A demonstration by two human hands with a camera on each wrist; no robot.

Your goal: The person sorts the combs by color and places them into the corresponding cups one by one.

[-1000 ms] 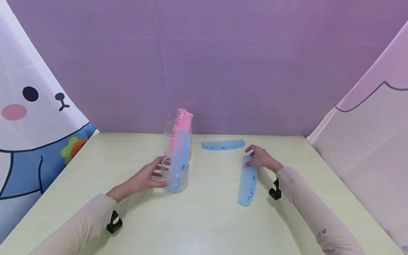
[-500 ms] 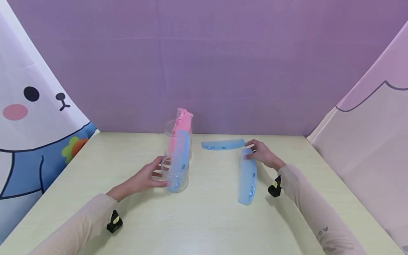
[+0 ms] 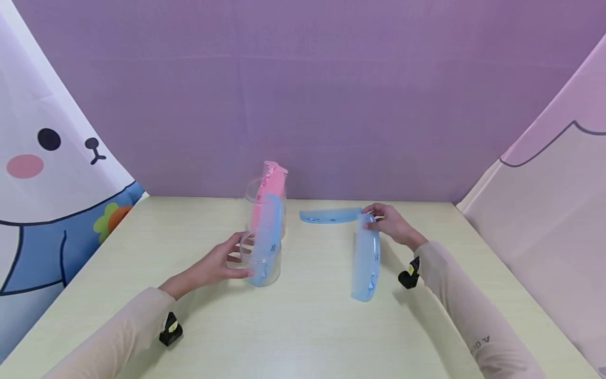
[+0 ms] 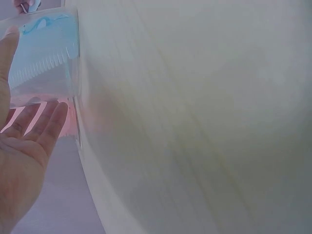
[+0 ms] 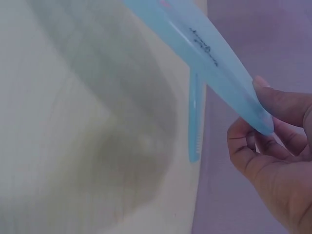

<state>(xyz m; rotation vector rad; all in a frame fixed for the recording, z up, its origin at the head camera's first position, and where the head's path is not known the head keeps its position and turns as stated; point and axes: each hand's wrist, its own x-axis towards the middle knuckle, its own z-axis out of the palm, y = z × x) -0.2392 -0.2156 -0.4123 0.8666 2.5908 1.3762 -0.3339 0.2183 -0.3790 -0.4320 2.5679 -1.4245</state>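
Blue comb (image 3: pixel 365 263): translucent plastic, curved spine, pinched by right fingers (image 5: pixel 240 141).

Head view bright; soft shadows on table (image 3: pixel 303 331); 2 wrist views hazy.

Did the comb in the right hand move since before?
Yes: in the head view, the held comb moved up the picture, its top now near the right end of the lying comb.
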